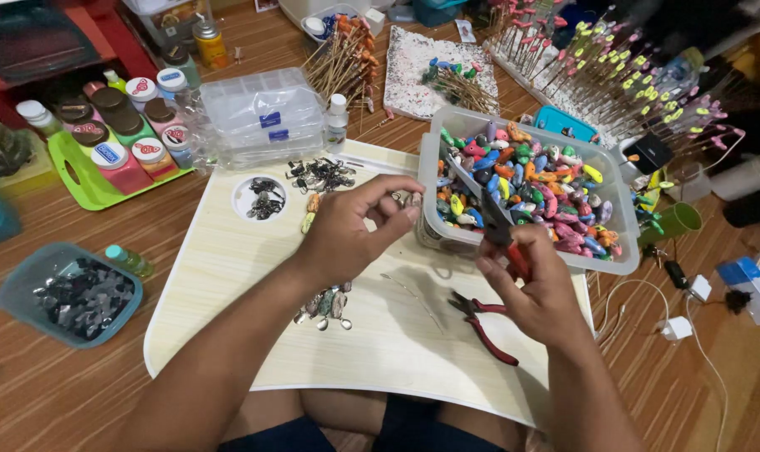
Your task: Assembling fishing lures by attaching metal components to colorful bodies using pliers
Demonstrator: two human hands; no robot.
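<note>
My left hand point(352, 224) pinches a small bead-like lure piece point(412, 200) between thumb and fingers above the pale lap board point(229, 310). My right hand point(532, 289) grips red-handled pliers point(498, 226), whose dark jaws point up toward the piece. A second pair of red-handled pliers point(483, 325) lies on the board below my right hand. A small heap of finished lure pieces point(325, 305) rests on the board near my left forearm. A thin wire point(413, 297) lies between my hands.
A clear tub of colourful painted lures point(526, 188) stands by my right hand. A white dish point(263, 198) and a pile of metal hooks point(321, 174), a clear organiser box point(263, 117), a green tray of paint jars point(120, 142), a blue tub point(70, 293) and racks of painted sticks point(614, 75) surround the board.
</note>
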